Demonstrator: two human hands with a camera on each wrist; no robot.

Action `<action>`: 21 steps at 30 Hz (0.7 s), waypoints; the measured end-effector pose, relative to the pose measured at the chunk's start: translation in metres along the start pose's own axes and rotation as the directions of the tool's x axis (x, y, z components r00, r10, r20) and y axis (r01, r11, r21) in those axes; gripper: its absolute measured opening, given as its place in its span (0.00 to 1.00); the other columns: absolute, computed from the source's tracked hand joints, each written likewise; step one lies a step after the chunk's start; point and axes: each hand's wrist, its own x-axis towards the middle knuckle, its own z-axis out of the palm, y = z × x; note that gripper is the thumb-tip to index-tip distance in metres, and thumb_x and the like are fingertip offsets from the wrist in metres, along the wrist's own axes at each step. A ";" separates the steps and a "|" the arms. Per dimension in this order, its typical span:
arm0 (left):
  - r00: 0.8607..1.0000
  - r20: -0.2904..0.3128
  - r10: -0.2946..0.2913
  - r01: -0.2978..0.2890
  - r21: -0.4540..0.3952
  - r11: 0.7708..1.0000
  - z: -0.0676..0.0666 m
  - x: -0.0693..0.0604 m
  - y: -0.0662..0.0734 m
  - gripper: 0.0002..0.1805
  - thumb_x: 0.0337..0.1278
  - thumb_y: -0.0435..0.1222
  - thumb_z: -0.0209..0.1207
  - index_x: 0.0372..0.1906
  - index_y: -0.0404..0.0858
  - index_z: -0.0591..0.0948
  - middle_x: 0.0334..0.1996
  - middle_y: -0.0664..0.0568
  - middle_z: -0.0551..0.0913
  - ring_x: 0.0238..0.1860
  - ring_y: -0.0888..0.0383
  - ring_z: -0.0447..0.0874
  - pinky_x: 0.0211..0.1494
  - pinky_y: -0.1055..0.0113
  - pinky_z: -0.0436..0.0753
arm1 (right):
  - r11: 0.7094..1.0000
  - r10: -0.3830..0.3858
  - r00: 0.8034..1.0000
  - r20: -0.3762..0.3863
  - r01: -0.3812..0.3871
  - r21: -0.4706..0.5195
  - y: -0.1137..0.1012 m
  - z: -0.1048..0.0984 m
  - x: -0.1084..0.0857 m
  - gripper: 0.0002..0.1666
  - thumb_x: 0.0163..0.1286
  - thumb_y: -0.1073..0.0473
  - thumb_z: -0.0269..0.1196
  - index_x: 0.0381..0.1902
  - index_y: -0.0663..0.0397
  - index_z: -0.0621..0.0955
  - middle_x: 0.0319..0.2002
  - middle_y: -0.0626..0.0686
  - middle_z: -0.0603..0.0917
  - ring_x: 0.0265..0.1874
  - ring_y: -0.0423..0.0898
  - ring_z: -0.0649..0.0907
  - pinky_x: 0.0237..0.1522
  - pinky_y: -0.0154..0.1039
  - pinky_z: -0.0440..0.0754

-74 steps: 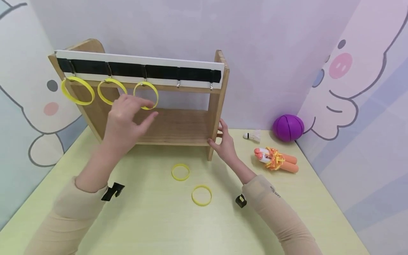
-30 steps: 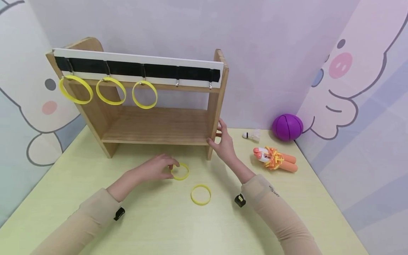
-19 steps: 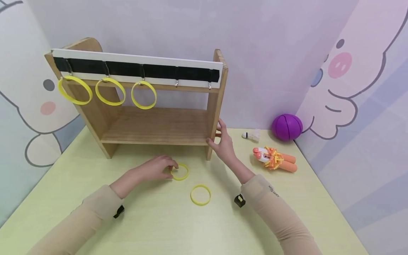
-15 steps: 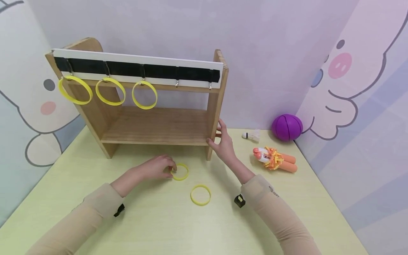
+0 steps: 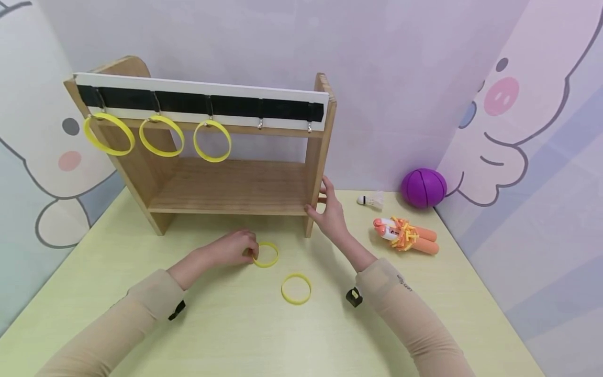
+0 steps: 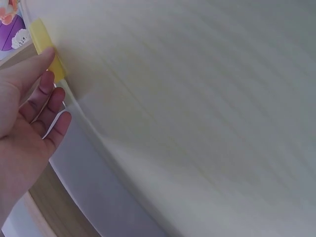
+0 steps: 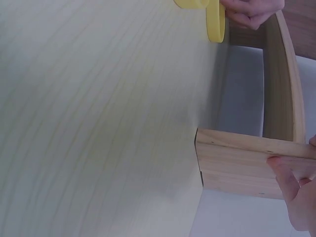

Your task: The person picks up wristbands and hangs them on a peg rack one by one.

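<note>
My left hand (image 5: 235, 247) pinches the left edge of a yellow wristband-like ring (image 5: 277, 255) lying on the table; in the left wrist view, thumb and index finger meet on the yellow band (image 6: 55, 66). Nearer to me lies a second yellow ring (image 5: 296, 302). My right hand (image 5: 332, 217) grips the lower right side panel of a wooden shelf (image 5: 235, 188), its thumb at the front edge and other fingers around the outer side. Three yellow rings hang from the left hooks of the black strip (image 5: 183, 101); the two right hooks (image 5: 260, 124) hold nothing.
Right of the shelf lie a white shuttlecock (image 5: 372, 200), a purple ball (image 5: 424, 187) and an orange-and-white toy (image 5: 407, 235) with frilly strips. A wall with cartoon figures closes off the table's back and sides.
My left hand has come down from the third hanging ring to the table, and its fingers have closed on the ring there. My right hand has stayed on the shelf.
</note>
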 end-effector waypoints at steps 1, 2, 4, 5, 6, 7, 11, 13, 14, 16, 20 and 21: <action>1.000 0.001 -0.005 0.005 -0.002 1.000 0.000 0.000 0.000 0.06 0.45 0.33 0.70 0.26 0.45 0.83 0.26 0.59 0.77 0.34 0.60 0.72 0.39 0.66 0.75 | 1.000 -0.001 1.000 0.000 0.001 0.002 0.000 0.000 0.000 0.51 0.57 0.66 0.66 0.71 0.41 0.53 0.54 0.59 0.76 0.44 0.55 0.83 0.45 0.52 0.80; 1.000 0.002 -0.010 0.010 -0.006 1.000 0.000 0.000 0.000 0.06 0.45 0.33 0.70 0.26 0.45 0.83 0.26 0.59 0.77 0.34 0.61 0.72 0.39 0.67 0.75 | 1.000 -0.001 1.000 0.001 0.001 0.004 0.000 0.000 0.000 0.51 0.57 0.66 0.66 0.71 0.40 0.53 0.54 0.59 0.76 0.44 0.55 0.83 0.45 0.52 0.80; 1.000 0.004 -0.015 0.015 -0.012 1.000 -0.001 0.000 0.000 0.06 0.45 0.33 0.70 0.26 0.45 0.83 0.26 0.60 0.77 0.33 0.61 0.72 0.39 0.67 0.75 | 1.000 -0.003 1.000 0.003 0.003 0.008 0.000 0.000 0.000 0.51 0.57 0.66 0.66 0.71 0.40 0.53 0.54 0.59 0.76 0.44 0.55 0.83 0.44 0.52 0.81; 1.000 0.006 -0.021 0.021 -0.014 1.000 -0.001 0.000 0.000 0.06 0.45 0.34 0.70 0.27 0.45 0.83 0.26 0.60 0.77 0.33 0.62 0.71 0.39 0.67 0.74 | 1.000 -0.003 1.000 0.005 0.003 0.010 0.000 0.000 0.000 0.51 0.57 0.66 0.66 0.71 0.40 0.53 0.54 0.59 0.76 0.44 0.55 0.83 0.44 0.52 0.81; 1.000 0.008 -0.024 0.024 -0.017 1.000 -0.001 -0.001 0.001 0.06 0.45 0.34 0.70 0.27 0.46 0.83 0.26 0.61 0.76 0.33 0.62 0.71 0.39 0.67 0.74 | 1.000 -0.003 1.000 0.005 0.003 0.011 0.000 0.000 0.000 0.51 0.57 0.66 0.66 0.71 0.40 0.53 0.54 0.59 0.76 0.44 0.55 0.83 0.44 0.52 0.81; 1.000 0.011 -0.028 0.028 -0.022 0.999 -0.001 0.000 0.001 0.05 0.46 0.34 0.70 0.27 0.46 0.83 0.26 0.61 0.76 0.33 0.62 0.71 0.39 0.67 0.74 | 1.000 -0.003 1.000 0.005 0.003 0.011 0.000 0.000 0.000 0.50 0.57 0.66 0.66 0.71 0.40 0.53 0.54 0.60 0.76 0.44 0.55 0.83 0.44 0.52 0.81; 0.999 0.005 -0.038 0.038 -0.048 0.998 -0.001 0.001 0.003 0.05 0.48 0.34 0.68 0.29 0.45 0.83 0.28 0.61 0.77 0.35 0.62 0.73 0.41 0.66 0.75 | 1.000 0.000 1.000 0.004 0.000 0.007 0.001 0.001 0.001 0.51 0.57 0.66 0.66 0.71 0.40 0.53 0.53 0.60 0.76 0.44 0.55 0.83 0.44 0.52 0.81; 0.999 -0.007 -0.040 0.040 -0.063 0.997 -0.002 0.001 0.003 0.05 0.49 0.34 0.67 0.30 0.45 0.82 0.30 0.61 0.77 0.36 0.62 0.74 0.42 0.65 0.76 | 1.000 0.003 1.000 0.005 -0.003 0.006 0.001 0.001 0.001 0.51 0.57 0.66 0.66 0.71 0.40 0.53 0.53 0.59 0.76 0.44 0.55 0.83 0.43 0.51 0.81; 0.999 -0.014 -0.041 0.040 -0.070 0.997 -0.002 0.001 0.004 0.05 0.50 0.34 0.67 0.30 0.45 0.81 0.30 0.61 0.77 0.36 0.62 0.74 0.43 0.65 0.77 | 1.000 0.005 1.000 0.005 -0.005 0.006 0.001 0.001 0.001 0.51 0.57 0.66 0.66 0.71 0.39 0.53 0.53 0.59 0.76 0.44 0.55 0.83 0.43 0.51 0.81; 0.999 -0.024 -0.040 0.037 -0.086 0.996 -0.004 0.002 0.005 0.05 0.51 0.34 0.66 0.31 0.45 0.80 0.32 0.60 0.76 0.37 0.63 0.75 0.43 0.65 0.78 | 1.000 0.006 1.000 0.006 -0.006 0.009 0.001 0.001 0.001 0.51 0.57 0.66 0.66 0.71 0.40 0.52 0.54 0.60 0.76 0.44 0.55 0.83 0.41 0.50 0.82; 0.998 -0.030 -0.047 0.043 -0.129 0.991 -0.008 0.002 0.008 0.04 0.54 0.33 0.65 0.33 0.44 0.80 0.34 0.60 0.76 0.38 0.62 0.75 0.43 0.66 0.79 | 1.000 0.005 1.000 0.006 -0.005 0.017 0.002 0.001 0.000 0.51 0.57 0.66 0.66 0.71 0.40 0.53 0.54 0.61 0.76 0.44 0.55 0.83 0.40 0.50 0.82; 0.998 -0.031 -0.048 0.043 -0.139 0.989 -0.008 0.002 0.009 0.04 0.54 0.33 0.64 0.33 0.43 0.80 0.34 0.59 0.76 0.37 0.62 0.74 0.43 0.66 0.79 | 1.000 0.004 1.000 0.006 -0.004 0.018 0.002 0.001 0.000 0.51 0.57 0.67 0.66 0.71 0.40 0.53 0.54 0.61 0.76 0.44 0.55 0.83 0.40 0.50 0.82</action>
